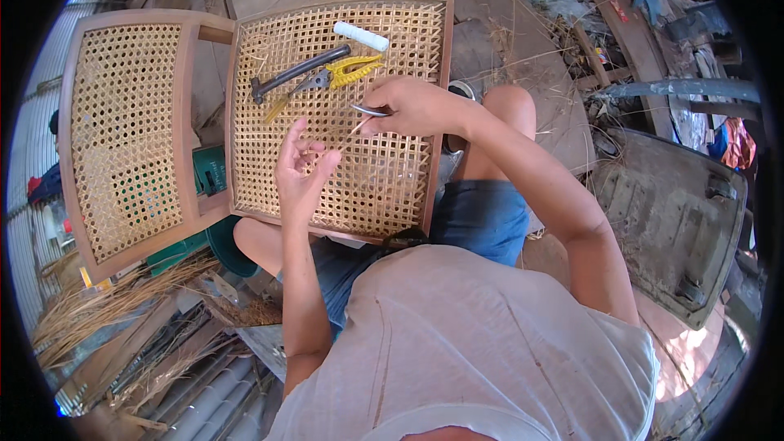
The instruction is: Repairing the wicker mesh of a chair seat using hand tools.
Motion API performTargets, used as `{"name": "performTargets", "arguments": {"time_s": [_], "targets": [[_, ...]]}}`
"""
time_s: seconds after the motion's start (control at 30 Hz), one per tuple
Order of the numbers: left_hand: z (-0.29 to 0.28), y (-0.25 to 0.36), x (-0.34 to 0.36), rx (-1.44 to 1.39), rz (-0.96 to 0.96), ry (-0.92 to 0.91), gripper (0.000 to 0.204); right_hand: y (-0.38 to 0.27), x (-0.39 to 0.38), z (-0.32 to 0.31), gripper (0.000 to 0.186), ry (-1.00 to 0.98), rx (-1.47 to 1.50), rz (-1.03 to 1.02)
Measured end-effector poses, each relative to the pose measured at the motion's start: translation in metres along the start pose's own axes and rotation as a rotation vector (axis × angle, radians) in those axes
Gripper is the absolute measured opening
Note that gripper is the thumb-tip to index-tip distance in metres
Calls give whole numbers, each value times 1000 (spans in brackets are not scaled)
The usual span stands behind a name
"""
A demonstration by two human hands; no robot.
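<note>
A woven cane seat panel [261, 155] in a wooden frame lies across my legs, with a second cane panel [122, 114] joined at the left. Over the seat, my right hand [396, 110] is closed on a small metal blade [367, 109], with a thin cane strand [351, 135] beside it. My left hand [302, 171] is pinched round that strand, upper fingers curved and raised. A dark hammer [298, 65], yellow-handled cutters [351, 69] and a white cylinder [359, 35] rest on the upper part of the seat.
A green container [208, 170] is behind the frame at left. A wheeled board [657, 204] lies at right beside clutter and a metal pipe [678, 90]. Loose straw [82, 318] and grey pipes [212, 408] lie at lower left; corrugated sheeting [33, 237] stands at the far left.
</note>
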State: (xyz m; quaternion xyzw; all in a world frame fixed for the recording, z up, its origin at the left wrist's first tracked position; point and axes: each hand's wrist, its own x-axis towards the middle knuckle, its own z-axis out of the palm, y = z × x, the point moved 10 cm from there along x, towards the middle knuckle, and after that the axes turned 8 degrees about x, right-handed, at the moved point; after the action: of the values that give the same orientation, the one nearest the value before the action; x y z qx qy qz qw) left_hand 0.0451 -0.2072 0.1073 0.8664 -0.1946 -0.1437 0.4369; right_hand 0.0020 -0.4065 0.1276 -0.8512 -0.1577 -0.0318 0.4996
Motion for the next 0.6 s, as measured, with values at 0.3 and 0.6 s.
{"name": "performTargets", "arguments": {"time_s": [0.3,0.6], "targets": [[63,-30,3,106,77,118,53,27,-4,14,15,-99,399,171],[69,-36,10,-38,82,184,18,65,-27,5,31,-251,-440,183]]}}
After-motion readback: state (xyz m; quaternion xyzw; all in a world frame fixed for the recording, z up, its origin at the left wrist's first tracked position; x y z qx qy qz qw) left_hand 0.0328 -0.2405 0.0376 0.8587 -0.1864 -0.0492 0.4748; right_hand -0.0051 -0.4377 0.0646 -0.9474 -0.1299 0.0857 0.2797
